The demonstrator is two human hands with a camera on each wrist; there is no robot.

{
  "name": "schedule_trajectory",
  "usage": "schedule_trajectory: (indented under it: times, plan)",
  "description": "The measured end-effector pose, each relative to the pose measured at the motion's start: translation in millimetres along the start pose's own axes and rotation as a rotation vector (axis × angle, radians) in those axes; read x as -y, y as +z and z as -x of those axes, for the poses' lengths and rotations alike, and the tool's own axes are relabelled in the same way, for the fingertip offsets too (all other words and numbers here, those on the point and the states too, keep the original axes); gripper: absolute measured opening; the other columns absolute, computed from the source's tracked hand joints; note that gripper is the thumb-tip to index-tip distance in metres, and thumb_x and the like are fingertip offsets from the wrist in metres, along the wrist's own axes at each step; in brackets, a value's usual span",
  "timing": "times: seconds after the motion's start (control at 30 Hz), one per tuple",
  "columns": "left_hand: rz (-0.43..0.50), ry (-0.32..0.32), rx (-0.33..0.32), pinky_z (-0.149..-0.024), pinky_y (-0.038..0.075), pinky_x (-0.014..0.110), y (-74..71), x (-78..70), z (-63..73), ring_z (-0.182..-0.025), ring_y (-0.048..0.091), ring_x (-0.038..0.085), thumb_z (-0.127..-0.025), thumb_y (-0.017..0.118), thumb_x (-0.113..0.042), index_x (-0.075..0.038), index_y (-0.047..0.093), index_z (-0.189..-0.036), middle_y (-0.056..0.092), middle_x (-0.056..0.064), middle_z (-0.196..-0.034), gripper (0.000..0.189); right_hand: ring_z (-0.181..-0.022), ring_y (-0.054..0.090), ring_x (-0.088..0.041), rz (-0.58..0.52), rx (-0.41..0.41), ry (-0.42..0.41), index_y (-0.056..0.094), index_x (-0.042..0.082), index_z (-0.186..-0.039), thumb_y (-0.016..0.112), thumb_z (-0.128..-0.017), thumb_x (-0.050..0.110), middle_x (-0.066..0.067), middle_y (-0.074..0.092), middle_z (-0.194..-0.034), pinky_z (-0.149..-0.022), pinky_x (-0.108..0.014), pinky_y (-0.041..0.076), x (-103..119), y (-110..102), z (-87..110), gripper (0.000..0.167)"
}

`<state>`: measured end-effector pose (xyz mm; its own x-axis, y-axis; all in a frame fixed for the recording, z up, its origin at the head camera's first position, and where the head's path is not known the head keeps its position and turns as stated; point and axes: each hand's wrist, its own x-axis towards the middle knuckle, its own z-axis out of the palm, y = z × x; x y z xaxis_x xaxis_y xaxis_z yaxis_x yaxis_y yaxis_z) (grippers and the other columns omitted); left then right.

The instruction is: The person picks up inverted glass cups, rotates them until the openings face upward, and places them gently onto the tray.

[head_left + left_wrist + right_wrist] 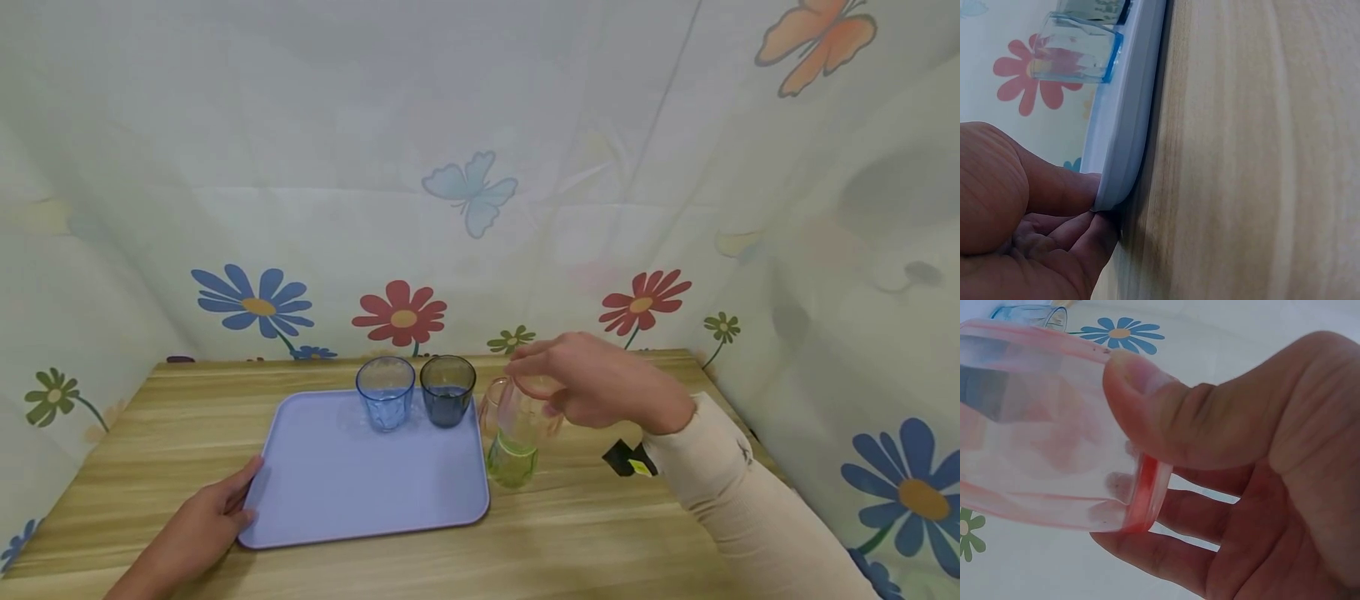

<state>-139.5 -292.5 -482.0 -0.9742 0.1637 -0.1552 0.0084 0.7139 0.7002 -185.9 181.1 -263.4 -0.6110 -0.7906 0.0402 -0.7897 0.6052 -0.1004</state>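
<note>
My left hand (202,525) pinches the left edge of a lavender tray (367,492), thumb above and fingers below in the left wrist view. A blue drinking glass (386,400) and a dark grey glass (447,400) stand upright near the tray's back edge. Right of the tray, my right hand (600,379) holds a clear pink glass (1047,431) from above, fingers and thumb around its thick base end. That glass is over a green glass (513,467) on the table; whether they touch I cannot tell. An amber-tinted glass (491,402) is partly hidden behind.
The wood-grain table (600,533) meets a white cloth backdrop (315,233) printed with flowers and butterflies at the back and sides. A small black and yellow piece (630,460) shows beside the right sleeve (742,483).
</note>
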Motion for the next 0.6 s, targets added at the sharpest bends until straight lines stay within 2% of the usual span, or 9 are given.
schedule_trajectory:
  times: [0.1,0.2,0.23,0.33,0.43,0.47,0.6]
  plan:
    - [0.008,0.006,-0.003,-0.101,0.054,0.021,0.1,0.3,0.6,-0.143,0.034,0.045,-0.095,0.061,0.007,0.017,0.028,-0.155,0.026,0.040,-0.159,0.069,-0.103,0.078,-0.024,0.001,-0.005,-0.015,0.076,0.016,-0.109,0.078,-0.082,-0.007,-0.006,0.071,-0.137,-0.078,-0.030,0.062,2,-1,-1.4,0.037]
    - [0.014,0.004,-0.004,-0.096,0.051,0.009,0.1,0.8,1.5,-0.143,0.034,0.044,-0.095,0.061,0.007,0.017,0.028,-0.155,0.027,0.040,-0.159,0.069,-0.106,0.077,-0.024,0.002,-0.003,-0.023,0.076,0.016,-0.112,0.078,-0.082,-0.007,-0.006,0.071,-0.137,-0.082,-0.033,0.064,3,-1,-3.2,0.037]
    - [0.017,0.008,-0.001,-0.098,0.052,0.014,-0.3,0.8,1.4,-0.144,0.034,0.045,-0.095,0.060,0.008,0.017,0.027,-0.155,0.026,0.041,-0.159,0.069,-0.109,0.077,-0.025,0.004,0.000,-0.023,0.076,0.015,-0.113,0.078,-0.082,-0.006,-0.006,0.071,-0.137,-0.083,-0.034,0.064,3,-1,-3.7,0.038]
    - [0.016,0.005,-0.002,-0.097,0.051,0.011,-0.4,0.7,1.5,-0.144,0.034,0.045,-0.095,0.060,0.007,0.017,0.028,-0.155,0.026,0.040,-0.159,0.069,-0.119,0.073,-0.026,0.007,0.004,-0.028,0.076,0.014,-0.117,0.078,-0.082,-0.006,-0.007,0.071,-0.137,-0.088,-0.038,0.065,4,-1,-5.3,0.040]
    - [0.015,0.007,-0.001,-0.101,0.053,0.020,-0.4,0.2,1.3,-0.144,0.034,0.045,-0.095,0.060,0.008,0.018,0.028,-0.154,0.026,0.040,-0.159,0.068,-0.127,0.069,-0.026,0.015,0.005,-0.035,0.076,0.013,-0.117,0.077,-0.082,-0.006,-0.007,0.071,-0.136,-0.090,-0.039,0.064,4,-1,-7.2,0.040]
    - [0.011,0.004,-0.003,-0.101,0.053,0.020,-0.1,0.0,1.5,-0.144,0.034,0.044,-0.095,0.061,0.008,0.017,0.028,-0.154,0.027,0.040,-0.159,0.068,-0.128,0.069,-0.026,0.015,0.004,-0.038,0.076,0.013,-0.116,0.077,-0.082,-0.007,-0.007,0.072,-0.136,-0.089,-0.038,0.064,4,-1,-7.9,0.039]
    - [0.012,0.008,-0.007,-0.104,0.053,0.033,0.1,0.2,1.2,-0.143,0.034,0.045,-0.095,0.061,0.008,0.018,0.029,-0.154,0.027,0.040,-0.159,0.069,-0.122,0.072,-0.025,0.008,0.000,-0.057,0.076,0.014,-0.108,0.076,-0.081,-0.008,-0.007,0.073,-0.134,-0.084,-0.035,0.064,5,-1,-10.6,0.035]
